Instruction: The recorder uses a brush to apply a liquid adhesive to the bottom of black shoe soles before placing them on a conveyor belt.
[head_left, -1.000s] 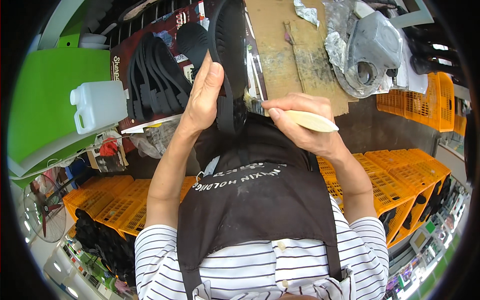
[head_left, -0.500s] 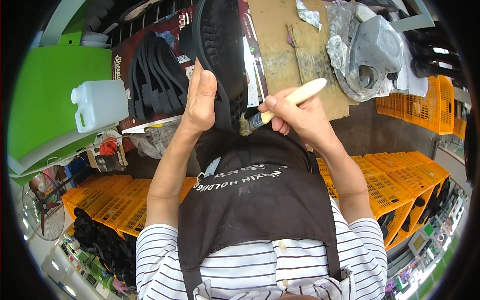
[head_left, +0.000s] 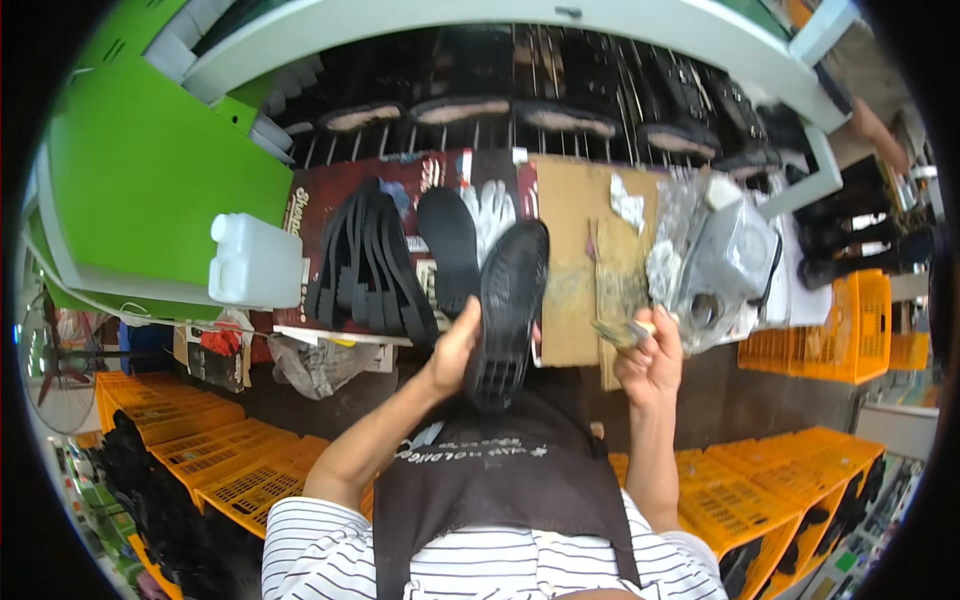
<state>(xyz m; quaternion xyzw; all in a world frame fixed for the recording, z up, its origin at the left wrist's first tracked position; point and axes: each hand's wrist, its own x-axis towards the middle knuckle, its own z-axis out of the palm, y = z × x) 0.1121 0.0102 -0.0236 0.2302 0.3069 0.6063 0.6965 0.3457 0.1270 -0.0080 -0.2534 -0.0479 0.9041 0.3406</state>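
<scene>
My left hand (head_left: 457, 348) grips a black shoe sole (head_left: 514, 290) by its left edge. The sole stands tilted in front of my apron, its inner face with a grid of recesses at the heel toward me. In my right hand (head_left: 652, 362) is a paintbrush (head_left: 622, 332), held off to the right over the cardboard edge, apart from the sole; its bristles point left and are a little blurred. Another black sole (head_left: 446, 235) lies just beyond my left hand. To its left stands a row of several nested black soles (head_left: 365, 265).
A white glove (head_left: 492, 212) lies behind the soles. Stained cardboard (head_left: 567, 270) covers the bench's middle. Right of it sits a clear plastic container (head_left: 738, 250) amid crumpled plastic. A white jug (head_left: 255, 265) stands left. Shoes (head_left: 568, 122) line a rack behind; orange crates (head_left: 815, 330) flank me. Another person's arm (head_left: 880, 140) shows far right.
The brush has left the sole's edge and moved right with my right hand. The sole has turned its inner face toward me and sits lower. My view takes in more of the rack.
</scene>
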